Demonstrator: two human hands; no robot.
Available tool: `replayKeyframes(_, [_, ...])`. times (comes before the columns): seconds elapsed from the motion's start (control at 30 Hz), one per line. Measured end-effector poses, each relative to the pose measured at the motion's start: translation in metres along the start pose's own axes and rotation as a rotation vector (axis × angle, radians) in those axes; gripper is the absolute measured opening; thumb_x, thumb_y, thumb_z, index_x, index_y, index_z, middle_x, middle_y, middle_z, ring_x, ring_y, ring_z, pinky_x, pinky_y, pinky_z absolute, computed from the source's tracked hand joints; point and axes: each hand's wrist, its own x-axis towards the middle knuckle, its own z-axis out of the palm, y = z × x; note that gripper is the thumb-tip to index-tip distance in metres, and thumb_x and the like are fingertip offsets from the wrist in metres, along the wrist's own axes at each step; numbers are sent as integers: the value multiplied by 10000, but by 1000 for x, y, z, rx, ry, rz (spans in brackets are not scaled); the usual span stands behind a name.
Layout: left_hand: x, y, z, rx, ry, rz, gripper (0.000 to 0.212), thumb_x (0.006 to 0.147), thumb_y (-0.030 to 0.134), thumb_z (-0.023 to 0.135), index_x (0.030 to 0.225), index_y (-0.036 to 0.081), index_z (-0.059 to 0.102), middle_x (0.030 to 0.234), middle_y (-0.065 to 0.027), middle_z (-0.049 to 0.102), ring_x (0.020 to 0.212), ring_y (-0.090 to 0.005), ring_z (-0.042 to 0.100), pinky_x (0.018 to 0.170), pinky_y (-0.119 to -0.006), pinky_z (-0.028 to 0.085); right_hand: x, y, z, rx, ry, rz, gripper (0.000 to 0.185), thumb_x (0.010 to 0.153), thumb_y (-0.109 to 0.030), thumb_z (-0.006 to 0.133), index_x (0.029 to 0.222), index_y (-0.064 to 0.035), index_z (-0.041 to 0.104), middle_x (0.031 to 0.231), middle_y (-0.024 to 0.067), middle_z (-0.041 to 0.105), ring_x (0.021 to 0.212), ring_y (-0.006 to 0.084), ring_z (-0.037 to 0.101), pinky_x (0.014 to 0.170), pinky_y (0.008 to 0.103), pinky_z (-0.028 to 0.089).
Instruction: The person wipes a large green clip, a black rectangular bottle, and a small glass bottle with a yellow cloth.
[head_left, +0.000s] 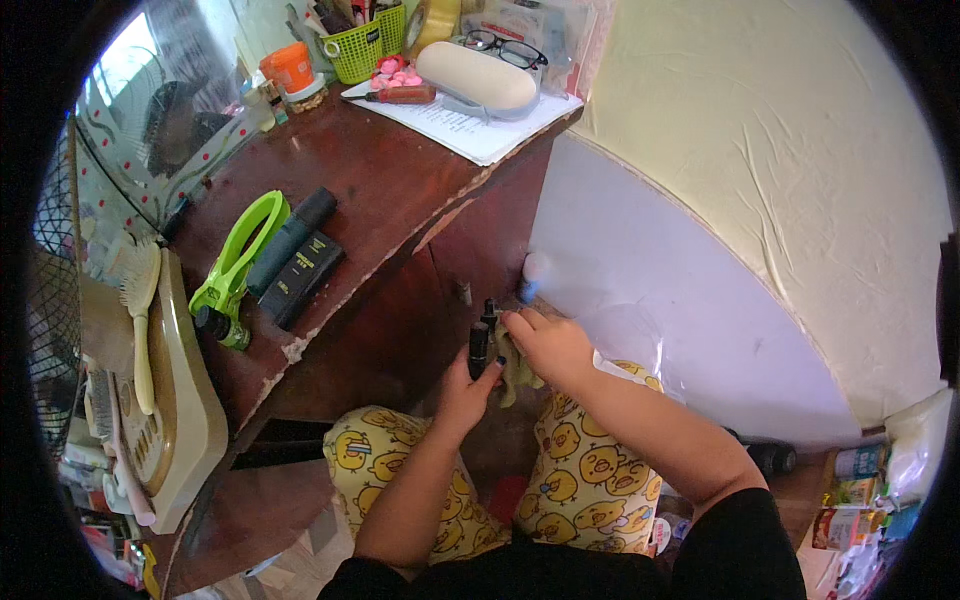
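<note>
My left hand is wrapped around a slim black cylindrical container, held upright above my lap. Just beyond it a smaller black tip shows; whether it belongs to a second item is unclear. My right hand pinches an olive-coloured cloth, which hangs down beside the container. To the left on the dark wooden table lie a black box with printing, a dark green tube and a lime-green plastic clamp-like item. A small dark bottle with a black cap lies by them.
A fan base carries a pale hairbrush and a pink-handled brush. Farther back are a screwdriver, papers, a glasses case, eyeglasses and a green basket. A wall bounds the right.
</note>
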Motion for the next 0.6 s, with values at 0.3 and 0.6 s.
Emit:
replayKeyframes(0.3, [0,-6,6,-153,-58,-99,281,864,97,569,1117,-5,501,911,-52,589,756,-122,563,676,-276,476,-13,0,6,98,22,7,262,774,-172,575,1020,-115,505,880,89,564,759,286,589,610,388,479])
replayKeyframes(0.6, [0,4,-1,-121,-188,-34,335,833,98,610,1130,-15,506,944,-74,609,855,-149,563,754,-304,462,-17,-5,-2,425,83,147,491,777,-151,589,1198,-40,362,954,197,573,776,411,574,661,445,468])
